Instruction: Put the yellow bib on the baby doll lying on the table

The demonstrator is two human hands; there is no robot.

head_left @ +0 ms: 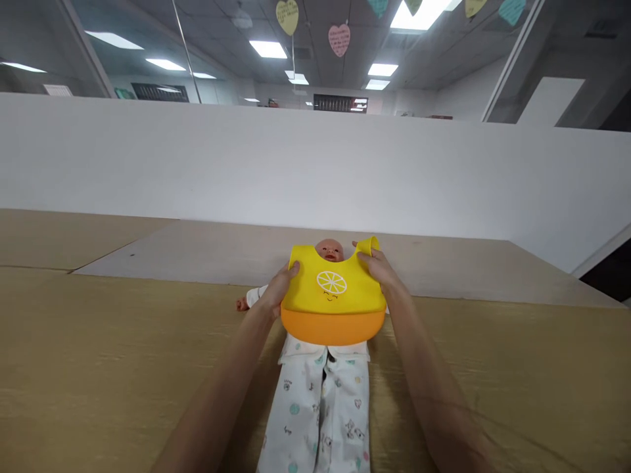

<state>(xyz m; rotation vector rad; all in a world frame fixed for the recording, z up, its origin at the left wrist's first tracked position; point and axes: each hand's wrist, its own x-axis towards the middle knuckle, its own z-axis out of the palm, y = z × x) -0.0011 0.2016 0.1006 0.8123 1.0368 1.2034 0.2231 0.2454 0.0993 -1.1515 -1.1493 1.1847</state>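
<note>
A yellow bib [325, 292] with an orange pocket and a white citrus-slice print is spread out between my two hands. My left hand [279, 289] grips its left edge, thumb on the front. On the other side my right hand [378, 264] is closed on the upper right edge, near the curled neck strap. Behind the bib a baby doll [330, 249] lies on its back, its head showing above the neckline. The bib hides most of the doll's chest. White printed trousers [315, 401] cover its legs, and one doll hand [242, 303] sticks out at the left.
The doll lies on a wood-coloured surface [123, 368], with a paler grey strip [197, 253] behind it. A white wall [246, 164] rises at the back, topped by glass panes with paper hearts [339, 40] hanging there.
</note>
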